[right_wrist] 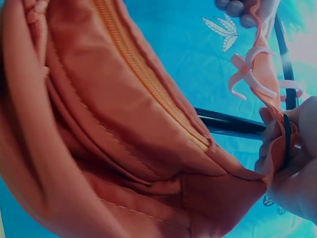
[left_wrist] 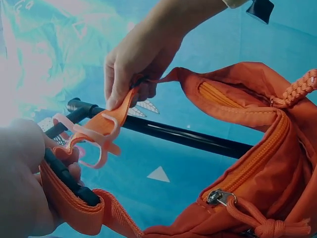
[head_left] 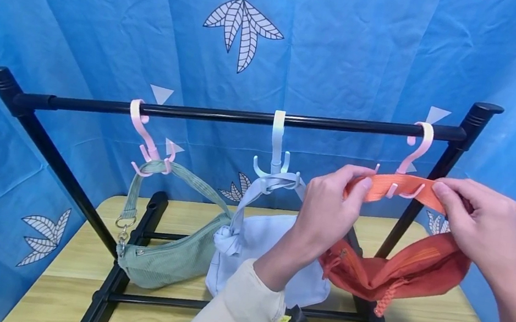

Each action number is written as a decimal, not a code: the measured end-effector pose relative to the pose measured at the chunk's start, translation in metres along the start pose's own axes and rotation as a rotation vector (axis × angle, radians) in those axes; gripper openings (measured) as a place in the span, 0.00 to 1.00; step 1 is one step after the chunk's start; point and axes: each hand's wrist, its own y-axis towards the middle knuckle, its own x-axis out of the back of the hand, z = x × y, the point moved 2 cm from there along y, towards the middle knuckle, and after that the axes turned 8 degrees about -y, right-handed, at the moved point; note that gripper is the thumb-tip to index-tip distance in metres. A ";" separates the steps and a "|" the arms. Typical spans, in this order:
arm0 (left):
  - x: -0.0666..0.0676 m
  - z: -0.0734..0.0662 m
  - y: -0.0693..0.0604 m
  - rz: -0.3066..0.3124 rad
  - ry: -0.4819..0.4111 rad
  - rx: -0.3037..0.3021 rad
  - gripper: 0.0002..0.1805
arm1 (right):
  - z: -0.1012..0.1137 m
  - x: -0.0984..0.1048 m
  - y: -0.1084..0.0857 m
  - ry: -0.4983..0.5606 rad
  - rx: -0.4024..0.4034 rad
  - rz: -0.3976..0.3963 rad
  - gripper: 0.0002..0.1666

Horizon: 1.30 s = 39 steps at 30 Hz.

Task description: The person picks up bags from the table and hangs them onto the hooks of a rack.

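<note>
My left hand (head_left: 330,211) and right hand (head_left: 485,217) each pinch the orange strap (head_left: 404,187) of a red-orange waist bag (head_left: 401,271). The strap stretches between them across the prongs of a pink hook (head_left: 417,151) hung on the black rail. In the left wrist view, a black buckle (left_wrist: 69,181) lies on the strap at my left fingers. The bag hangs below my hands, its zipper (left_wrist: 247,163) and braided cord pull showing. In the right wrist view, my right hand (right_wrist: 297,168) holds the strap near the bag's end.
A green bag (head_left: 168,259) hangs from another pink hook (head_left: 144,133) at the left. A light blue bag (head_left: 258,228) hangs from a blue hook (head_left: 277,141) in the middle, partly behind my left arm. The black rack (head_left: 215,114) stands on a wooden table (head_left: 52,297) before a blue curtain (head_left: 346,40).
</note>
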 end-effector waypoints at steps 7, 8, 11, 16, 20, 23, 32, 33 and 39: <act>-0.004 0.007 -0.006 0.004 0.087 0.022 0.16 | -0.006 -0.004 -0.004 0.081 -0.200 0.191 0.20; -0.004 0.008 -0.007 0.007 0.089 0.026 0.16 | -0.007 -0.005 -0.005 0.105 -0.222 0.219 0.21; -0.006 0.010 -0.009 0.008 0.076 0.034 0.16 | -0.009 -0.007 -0.008 0.192 -0.287 0.280 0.22; -0.010 0.014 -0.012 -0.008 0.050 0.035 0.16 | -0.014 -0.012 -0.012 0.368 -0.374 0.330 0.12; -0.014 0.017 -0.015 -0.018 0.025 0.039 0.16 | -0.020 -0.017 -0.014 0.527 -0.435 0.378 0.10; -0.017 0.019 -0.017 -0.021 -0.005 0.047 0.16 | -0.023 -0.020 -0.015 0.638 -0.457 0.401 0.14; -0.024 0.026 -0.023 -0.023 -0.091 0.057 0.17 | -0.025 -0.029 -0.024 0.957 -0.524 0.349 0.14; -0.025 0.026 -0.023 -0.023 -0.097 0.058 0.17 | -0.025 -0.029 -0.025 0.949 -0.526 0.340 0.14; -0.027 0.033 -0.028 -0.021 -0.164 0.099 0.17 | -0.026 -0.031 -0.028 0.871 -0.534 0.287 0.14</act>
